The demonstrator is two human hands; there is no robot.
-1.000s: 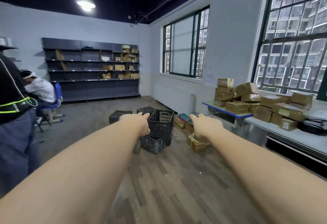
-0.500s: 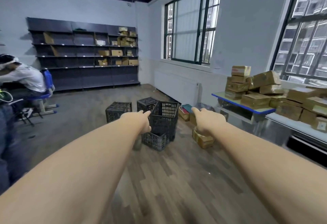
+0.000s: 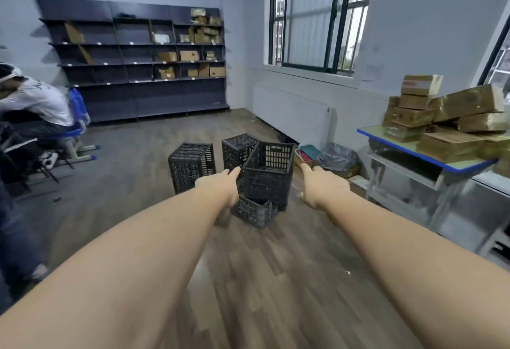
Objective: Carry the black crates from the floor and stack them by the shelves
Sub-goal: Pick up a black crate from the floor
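Note:
Several black slatted crates stand on the wooden floor ahead. One crate [image 3: 269, 172] sits tilted on a low crate [image 3: 255, 210]; two more lie upturned behind, the left crate [image 3: 191, 165] and the back crate [image 3: 237, 147]. Both arms stretch forward. My left hand [image 3: 219, 186] hovers in front of the tilted crate's left side, my right hand [image 3: 321, 186] to its right. Both hold nothing and touch no crate, with fingers extended. Dark shelves [image 3: 132, 53] line the far wall.
A seated person [image 3: 36, 103] on a blue chair is at the left, another person's leg [image 3: 13, 235] at the left edge. A desk [image 3: 430, 161] piled with cardboard boxes stands at the right. Small boxes and a bag [image 3: 335, 155] lie under the window.
The view has moved closer to the crates and tipped down. Both hands stay stretched forward and have spread slightly to either side of the tilted crate.

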